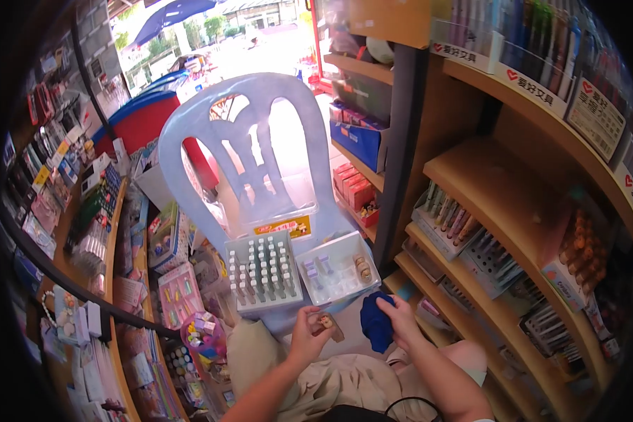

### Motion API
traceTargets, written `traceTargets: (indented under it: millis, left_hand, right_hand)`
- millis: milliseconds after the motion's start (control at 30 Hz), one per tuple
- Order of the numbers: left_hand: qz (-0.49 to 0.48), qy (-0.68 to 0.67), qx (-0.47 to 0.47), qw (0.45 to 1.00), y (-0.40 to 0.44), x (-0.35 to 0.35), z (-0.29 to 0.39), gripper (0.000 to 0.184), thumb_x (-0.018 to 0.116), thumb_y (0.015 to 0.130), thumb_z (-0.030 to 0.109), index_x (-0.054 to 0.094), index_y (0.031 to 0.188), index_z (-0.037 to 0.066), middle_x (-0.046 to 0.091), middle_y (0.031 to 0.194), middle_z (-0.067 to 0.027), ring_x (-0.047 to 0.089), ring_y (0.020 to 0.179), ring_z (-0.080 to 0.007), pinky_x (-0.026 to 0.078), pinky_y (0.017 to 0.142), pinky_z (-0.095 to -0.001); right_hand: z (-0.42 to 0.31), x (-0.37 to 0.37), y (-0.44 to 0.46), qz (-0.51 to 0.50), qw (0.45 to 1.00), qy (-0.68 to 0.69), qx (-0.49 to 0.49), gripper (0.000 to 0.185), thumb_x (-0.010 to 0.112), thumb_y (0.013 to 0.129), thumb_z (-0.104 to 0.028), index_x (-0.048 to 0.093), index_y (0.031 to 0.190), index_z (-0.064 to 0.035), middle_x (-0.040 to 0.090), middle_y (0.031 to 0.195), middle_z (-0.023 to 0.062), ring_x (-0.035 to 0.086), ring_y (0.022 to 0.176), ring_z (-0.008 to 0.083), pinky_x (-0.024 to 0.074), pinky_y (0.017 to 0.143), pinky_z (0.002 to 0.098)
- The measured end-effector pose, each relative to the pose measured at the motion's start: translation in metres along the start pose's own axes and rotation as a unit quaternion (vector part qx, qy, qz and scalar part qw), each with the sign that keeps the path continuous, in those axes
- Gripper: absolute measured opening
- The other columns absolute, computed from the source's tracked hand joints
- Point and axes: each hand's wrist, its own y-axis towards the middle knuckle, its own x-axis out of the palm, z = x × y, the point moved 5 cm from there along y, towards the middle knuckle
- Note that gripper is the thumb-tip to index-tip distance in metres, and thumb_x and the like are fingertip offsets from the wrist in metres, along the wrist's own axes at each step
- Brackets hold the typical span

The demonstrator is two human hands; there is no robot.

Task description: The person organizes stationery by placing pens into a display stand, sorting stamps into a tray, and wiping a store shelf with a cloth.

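The L hand [308, 339] is holding a small brown piece [336, 333], thumb and fingers clamped together on its upper L part. The piece is sticking out to the R of these fingers, and its long axis is slanting, approx. from upper L down to lower R. Its exact kind I am not telling, b/c it is too small to read.

The R hand [404, 325] is gripping a dark blue cloth [377, 328], w/ thumb and fingers closed on its upper R side. The cloth is hanging bunched, its longer way running roughly up and down, so it is facing the free end of the piece w/ a small gap btw. them. They are not touching. The L hand is being the nearer one to the piece, of course; the R hand is reaching it only across the cloth.

Just beyond both hands, a white tray [339, 247] is standing on the chair [318, 141], w/ a few small things inside. To its L, a grey box [271, 304] is carrying rows of white-capped bottles [264, 261].
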Motion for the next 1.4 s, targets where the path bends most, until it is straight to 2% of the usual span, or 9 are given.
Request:
traceTargets:
  millis: [67,233,467,500,700,900,1000,1133,1400]
  left_hand:
    - [-0.002,0.018,-0.022,1.0,-0.006,0.0,-0.021,0.049,0.062,0.079,-0.006,0.031,0.115,0.006,0.057,0.103,-0.0095,0.059,0.091,-0.0143,0.049,0.076,-0.0252]
    - [-0.045,0.295,0.052,0.953,-0.015,0.021,-0.026,0.072,0.062,0.067,0.001,0.023,0.128,0.003,0.06,0.09,-0.0272,0.06,0.087,-0.0403,0.048,0.072,-0.0408]
    - [-0.097,0.445,0.03,0.89,-0.024,0.031,-0.029,0.069,0.057,0.07,0.002,0.019,0.128,-0.003,0.06,0.072,-0.0237,0.061,0.066,-0.0401,0.047,0.056,-0.0468]
    - [-0.109,0.466,0.018,0.878,-0.022,0.032,-0.038,0.068,0.062,0.074,0.008,0.021,0.127,-0.002,0.063,0.089,-0.0218,0.062,0.075,-0.0383,0.048,0.063,-0.0462]
    - [-0.086,0.272,0.046,0.957,-0.02,0.03,-0.026,0.052,0.058,0.08,-0.003,0.026,0.121,0.002,0.063,0.098,-0.0152,0.065,0.083,-0.028,0.052,0.068,-0.0378]
    - [-0.059,-0.115,-0.022,0.991,0.0,0.015,-0.023,0.049,0.06,0.079,-0.006,0.036,0.121,0.003,0.059,0.11,-0.0069,0.057,0.1,-0.0168,0.047,0.085,-0.029]
    - [-0.047,-0.076,-0.012,0.996,0.0,0.016,-0.031,0.042,0.059,0.08,-0.006,0.046,0.118,0.003,0.057,0.109,-0.0061,0.055,0.103,-0.0148,0.047,0.085,-0.0269]
    - [0.043,0.346,0.141,0.927,-0.006,0.011,-0.005,0.051,0.06,0.067,-0.008,0.053,0.116,0.004,0.051,0.116,-0.0121,0.048,0.109,-0.0288,0.04,0.09,-0.036]
    - [0.021,0.309,0.221,0.925,-0.014,0.02,0.009,0.057,0.061,0.066,-0.004,0.044,0.119,0.004,0.045,0.122,-0.0153,0.043,0.112,-0.0363,0.032,0.095,-0.0421]
  right_hand:
    - [-0.008,0.019,-0.02,-0.096,0.987,0.117,0.049,0.043,0.067,0.083,-0.02,0.049,0.118,-0.0016,0.06,0.103,0.0083,0.06,0.091,0.0153,0.0504,0.077,0.027]
    - [0.061,0.045,-0.022,-0.127,0.938,-0.257,-0.197,0.046,0.066,0.084,-0.024,0.044,0.12,-0.0041,0.058,0.102,0.0076,0.056,0.092,0.0168,0.0448,0.082,0.0285]
    - [0.065,0.033,-0.003,0.039,0.945,-0.275,-0.173,0.026,0.069,0.075,-0.011,0.058,0.096,-0.0015,0.062,0.083,0.0057,0.058,0.073,0.0145,0.0475,0.067,0.0282]
    - [0.066,0.03,0.004,0.049,0.966,-0.218,-0.131,0.026,0.069,0.073,-0.008,0.059,0.097,-0.0015,0.062,0.083,0.0059,0.058,0.072,0.0141,0.048,0.067,0.0279]
    - [0.058,0.022,0.01,0.065,0.993,-0.034,0.094,0.023,0.068,0.075,-0.004,0.059,0.096,-0.0029,0.063,0.087,0.007,0.062,0.074,0.0165,0.0508,0.064,0.0279]
    - [0.065,0.018,0.018,0.019,0.988,0.102,0.114,0.028,0.065,0.083,-0.021,0.058,0.105,-0.0049,0.064,0.091,0.0066,0.064,0.077,0.0174,0.0524,0.066,0.0302]
    - [0.054,0.032,0.005,-0.058,0.986,0.095,0.124,0.04,0.06,0.088,-0.036,0.056,0.111,-0.0045,0.063,0.098,0.0058,0.062,0.085,0.0163,0.0507,0.073,0.0306]
    - [0.057,0.043,-0.005,-0.094,0.985,0.059,0.13,0.04,0.056,0.09,-0.037,0.054,0.115,-0.0053,0.062,0.102,0.0046,0.06,0.091,0.0143,0.0475,0.081,0.0295]
    - [0.061,0.037,-0.01,-0.132,0.971,0.059,0.189,0.04,0.057,0.09,-0.036,0.054,0.115,-0.0051,0.062,0.103,0.005,0.062,0.089,0.0141,0.0517,0.076,0.0295]
